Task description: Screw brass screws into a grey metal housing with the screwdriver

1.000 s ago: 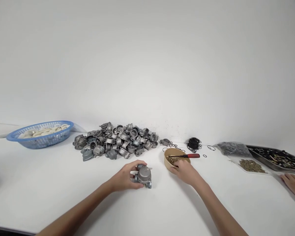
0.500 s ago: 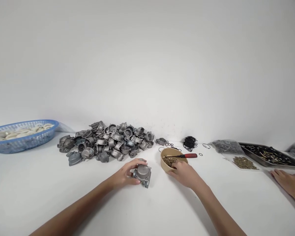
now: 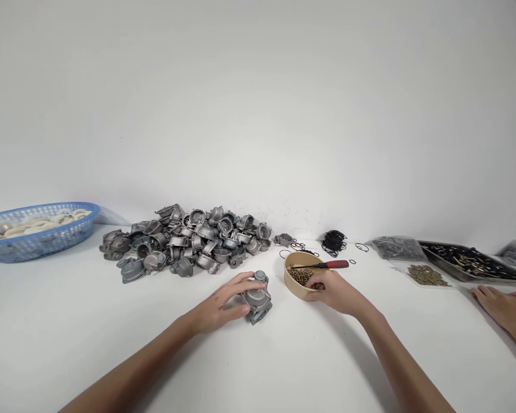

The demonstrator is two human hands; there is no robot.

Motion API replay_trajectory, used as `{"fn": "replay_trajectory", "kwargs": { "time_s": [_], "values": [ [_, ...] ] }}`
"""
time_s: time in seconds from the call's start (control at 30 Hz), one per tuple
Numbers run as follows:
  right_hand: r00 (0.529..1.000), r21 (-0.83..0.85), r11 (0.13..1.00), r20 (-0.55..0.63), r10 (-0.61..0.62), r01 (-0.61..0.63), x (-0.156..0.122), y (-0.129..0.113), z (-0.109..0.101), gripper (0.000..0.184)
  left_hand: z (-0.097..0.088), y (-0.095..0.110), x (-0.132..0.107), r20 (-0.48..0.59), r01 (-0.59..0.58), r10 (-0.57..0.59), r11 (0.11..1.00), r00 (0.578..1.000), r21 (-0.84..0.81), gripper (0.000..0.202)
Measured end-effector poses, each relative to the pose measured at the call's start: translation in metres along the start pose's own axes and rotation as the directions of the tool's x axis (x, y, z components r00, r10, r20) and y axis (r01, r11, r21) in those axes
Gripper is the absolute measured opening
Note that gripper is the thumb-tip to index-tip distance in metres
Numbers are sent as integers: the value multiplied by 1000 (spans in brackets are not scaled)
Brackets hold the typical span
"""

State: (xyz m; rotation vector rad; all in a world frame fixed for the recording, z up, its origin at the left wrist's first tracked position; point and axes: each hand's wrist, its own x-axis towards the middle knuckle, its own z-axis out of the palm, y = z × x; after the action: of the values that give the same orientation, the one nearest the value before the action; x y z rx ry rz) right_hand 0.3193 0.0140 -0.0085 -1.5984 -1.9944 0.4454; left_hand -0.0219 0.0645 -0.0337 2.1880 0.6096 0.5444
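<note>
My left hand (image 3: pixel 219 304) grips a grey metal carburetor part (image 3: pixel 258 297) that rests on the white table (image 3: pixel 69 332). My right hand (image 3: pixel 333 292) reaches into a tan round bowl (image 3: pixel 293 285) of small brass pieces, its fingers bent over the rim and pinched inside. What the fingertips hold is hidden. A red-handled screwdriver (image 3: pixel 327 265) lies across the bowl's top, just beyond that hand.
A heap of grey metal castings (image 3: pixel 189 241) lies behind my hands. A blue basket (image 3: pixel 34 232) of pale rings stands far left. Black O-rings (image 3: pixel 333 241), bags of small parts (image 3: pixel 425 275) and a metal tray (image 3: pixel 473 263) sit at right. Another person's hand (image 3: pixel 505 310) rests far right.
The view has drifted, so everything sits a little higher. My left hand has tilted the carburetor part. My right hand has moved further over the bowl's rim.
</note>
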Motion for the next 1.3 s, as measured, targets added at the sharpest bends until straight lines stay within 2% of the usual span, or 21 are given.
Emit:
{"fn": "replay_trajectory", "kwargs": {
  "time_s": [0.1, 0.33, 0.57, 0.9, 1.1, 1.3],
  "values": [
    [987, 34, 999, 161, 11, -17, -1, 2, -6, 11, 2, 5, 0, -20, -33, 33, 999, 999, 2, 50],
    [974, 123, 992, 226, -19, -9, -5, 5, -22, 16, 12, 9, 2, -117, -7, 17, 997, 993, 82, 58],
    [983, 220, 976, 179, -29, -11, -6, 18, -26, 14, 19, 5, 5, -179, -58, 74, 994, 981, 97, 53],
    [985, 395, 915, 175, 13, -82, -1, 26, -25, 9, 18, 5, 6, -178, -61, 80, 992, 981, 107, 52],
    [997, 424, 904, 73, 25, -54, 3, 29, -21, 8, 18, 5, 6, -176, -64, 81, 993, 981, 100, 54],
    [995, 434, 899, 92, 31, -68, 3, 32, -22, 4, 17, 7, 6, -180, -71, 87, 993, 980, 92, 54]
  ]
}}
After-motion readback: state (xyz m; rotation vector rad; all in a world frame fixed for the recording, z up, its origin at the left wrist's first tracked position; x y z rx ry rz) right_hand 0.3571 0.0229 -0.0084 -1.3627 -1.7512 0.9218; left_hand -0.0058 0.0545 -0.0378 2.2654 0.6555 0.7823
